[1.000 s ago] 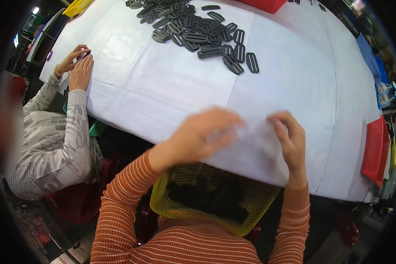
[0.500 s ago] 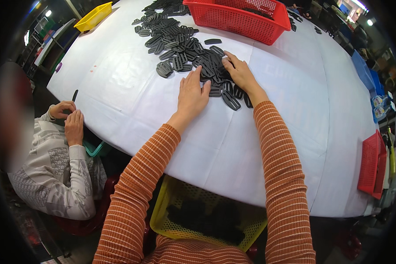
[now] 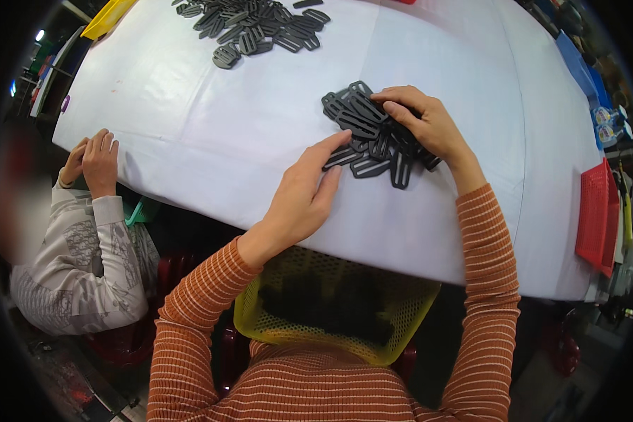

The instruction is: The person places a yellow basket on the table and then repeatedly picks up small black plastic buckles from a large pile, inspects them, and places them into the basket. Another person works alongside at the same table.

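A small heap of black plastic strap-adjuster buckles (image 3: 362, 126) lies on the white-covered table in front of me. My left hand (image 3: 302, 193) is at the heap's near left edge, its index finger stretched out against the buckles and its thumb apart. Over the heap's right side curves my right hand (image 3: 427, 125), with thumb and index finger spread on top of the pieces; its other fingers are partly hidden. Neither hand lifts a buckle off the table. Farther back on the left lies a larger pile of the same buckles (image 3: 260, 24).
Between my arms, below the table edge, sits a yellow mesh basket (image 3: 260, 316) with dark contents. A person (image 3: 84, 260) sits at the left, hands on the table's edge. A red basket (image 3: 598, 218) stands at the right, a yellow tray (image 3: 107, 17) at the far left.
My hands have drawn a cluster of buckles away from the large pile, toward me and to the right. The view has shifted too. The other person's hands now lie together at the table edge.
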The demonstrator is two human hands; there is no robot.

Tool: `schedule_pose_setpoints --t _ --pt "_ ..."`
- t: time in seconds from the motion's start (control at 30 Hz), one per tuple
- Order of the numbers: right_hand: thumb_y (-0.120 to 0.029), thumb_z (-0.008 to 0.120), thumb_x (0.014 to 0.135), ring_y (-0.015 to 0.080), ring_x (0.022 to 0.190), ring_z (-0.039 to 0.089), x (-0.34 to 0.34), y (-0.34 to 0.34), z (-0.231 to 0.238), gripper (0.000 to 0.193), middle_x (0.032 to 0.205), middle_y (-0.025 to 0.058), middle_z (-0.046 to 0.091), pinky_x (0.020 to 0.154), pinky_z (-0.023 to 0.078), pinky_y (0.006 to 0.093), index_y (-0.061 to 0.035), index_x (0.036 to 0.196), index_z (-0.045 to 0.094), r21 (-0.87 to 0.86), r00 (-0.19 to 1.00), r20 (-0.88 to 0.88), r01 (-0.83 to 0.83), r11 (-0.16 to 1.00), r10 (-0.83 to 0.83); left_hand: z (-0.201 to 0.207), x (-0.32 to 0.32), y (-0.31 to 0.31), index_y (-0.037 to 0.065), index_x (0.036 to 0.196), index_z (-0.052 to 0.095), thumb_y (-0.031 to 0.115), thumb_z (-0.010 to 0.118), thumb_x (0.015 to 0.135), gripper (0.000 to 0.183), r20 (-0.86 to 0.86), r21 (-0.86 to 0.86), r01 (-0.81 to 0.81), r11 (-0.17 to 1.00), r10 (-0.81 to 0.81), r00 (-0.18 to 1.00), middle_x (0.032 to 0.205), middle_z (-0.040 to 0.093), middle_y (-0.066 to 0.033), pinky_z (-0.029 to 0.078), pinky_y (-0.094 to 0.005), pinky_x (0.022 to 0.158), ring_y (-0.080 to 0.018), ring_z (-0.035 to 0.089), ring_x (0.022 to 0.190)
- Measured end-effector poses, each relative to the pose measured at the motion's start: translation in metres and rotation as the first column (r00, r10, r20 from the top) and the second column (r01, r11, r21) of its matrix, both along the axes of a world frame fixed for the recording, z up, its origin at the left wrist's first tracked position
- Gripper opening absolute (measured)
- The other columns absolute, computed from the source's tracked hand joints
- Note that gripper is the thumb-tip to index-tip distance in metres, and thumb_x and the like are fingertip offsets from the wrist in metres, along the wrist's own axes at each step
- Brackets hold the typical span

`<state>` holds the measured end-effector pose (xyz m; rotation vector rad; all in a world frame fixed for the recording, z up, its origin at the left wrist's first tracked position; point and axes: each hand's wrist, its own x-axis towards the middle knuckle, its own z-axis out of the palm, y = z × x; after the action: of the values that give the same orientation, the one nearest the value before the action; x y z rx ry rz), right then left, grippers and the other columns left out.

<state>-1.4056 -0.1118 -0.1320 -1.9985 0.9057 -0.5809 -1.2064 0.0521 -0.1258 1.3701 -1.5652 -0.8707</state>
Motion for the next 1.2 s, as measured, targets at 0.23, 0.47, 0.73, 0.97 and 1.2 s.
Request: schedule_pose_setpoints --t 0.23,0.47,0.73,0.97,1.2 --pt "-0.006 0.071 0.081 0.0304 0.114 0.056 -0.038 0.101 0.035 0.029 0.115 0.0089 0.064 0.102 0.042 0.0444 -0.0076 0.11 0.07 -0.625 0.977 -0.089 0.095 0.775 -0.192 0.007 0.014 0.031 0.001 0.136 0.052 -0.004 0.062 0.085 0.052 0.342 -0.275 -0.028 0.961 0.125 0.931 0.123 0.063 -0.016 0.044 -0.0376 0.099 -0.0306 0.058 0.113" --pt "-0.013 0.071 0.084 0.0298 0.128 0.048 -0.01 0.158 0.012 0.038 0.127 0.0062 0.058 0.113 0.028 0.0548 -0.0122 0.121 0.066 -0.671 0.91 -0.152 0.192 0.716 -0.387 -0.003 -0.009 0.036 0.003 0.136 0.052 0.007 0.075 0.078 0.063 0.453 -0.346 -0.089 0.934 0.25 0.856 0.116 0.065 -0.0116 0.044 -0.0384 0.09 -0.028 0.057 0.1" --pt "-0.011 0.071 0.082 0.0239 0.123 0.052 0.005 0.151 0.003 0.032 0.118 -0.0008 0.064 0.115 0.02 0.061 -0.0128 0.114 0.068 -0.699 0.926 -0.21 0.082 0.711 -0.313 -0.002 -0.007 0.028 0.003 0.134 0.054 0.009 0.075 0.078 0.06 0.548 -0.316 -0.069 0.946 0.241 0.801 0.111 0.066 -0.0081 0.043 -0.0379 0.086 -0.0258 0.057 0.098" --pt "-0.007 0.074 0.076 0.0254 0.122 0.055 -0.022 0.197 0.029 0.03 0.115 0.0003 0.065 0.116 0.017 0.0604 -0.0126 0.106 0.071 -0.559 0.929 -0.289 0.032 0.828 -0.231 0.007 0.012 0.061 0.001 0.124 0.061 0.001 0.072 0.077 0.048 0.61 -0.319 0.1 0.943 0.123 0.783 0.108 0.067 -0.0098 0.046 -0.0376 0.081 -0.0271 0.06 0.094" --pt "-0.013 0.071 0.083 0.0253 0.128 0.05 -0.009 0.166 0.017 0.037 0.127 0.0009 0.062 0.115 0.02 0.0594 -0.0124 0.12 0.068 -0.686 0.83 -0.331 0.114 0.718 -0.448 0.011 0.012 0.063 0.001 0.108 0.068 -0.001 0.07 0.078 0.03 0.461 -0.199 0.016 0.98 0.079 0.884 0.093 0.067 -0.0083 0.049 -0.0344 0.069 -0.024 0.06 0.083"
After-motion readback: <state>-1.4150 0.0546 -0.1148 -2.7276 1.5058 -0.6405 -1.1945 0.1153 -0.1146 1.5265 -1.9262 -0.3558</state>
